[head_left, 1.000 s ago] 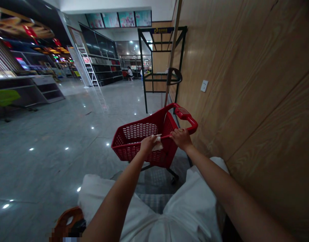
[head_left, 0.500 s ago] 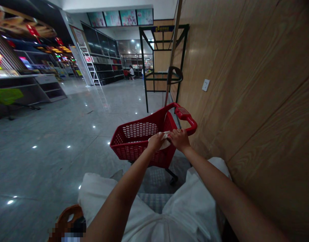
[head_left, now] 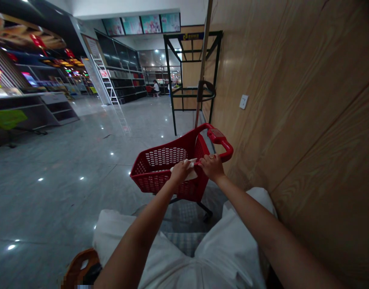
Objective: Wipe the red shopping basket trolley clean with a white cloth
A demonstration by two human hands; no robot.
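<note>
A red plastic shopping cart (head_left: 160,180) with perforated basket walls stands in front of my knees, its handle (head_left: 224,145) toward the wall side. My left hand (head_left: 180,171) is closed on a white cloth (head_left: 190,173) and presses it over the near top rim of the basket. Just to the right, my right hand (head_left: 212,166) wraps round the same rim close to where it rises into the handle. The fingers' undersides and part of the cloth are hidden.
A wood-panelled wall (head_left: 292,100) with a socket (head_left: 243,101) runs along the right. Behind the cart stand a dark metal frame (head_left: 173,96) and a leaning pole (head_left: 204,52). A green cart (head_left: 8,119) is at left; a person (head_left: 155,87) crouches far back.
My left hand has slid the white cloth a little to the left along the rim, away from my right hand. My right hand keeps its place on the cart.
</note>
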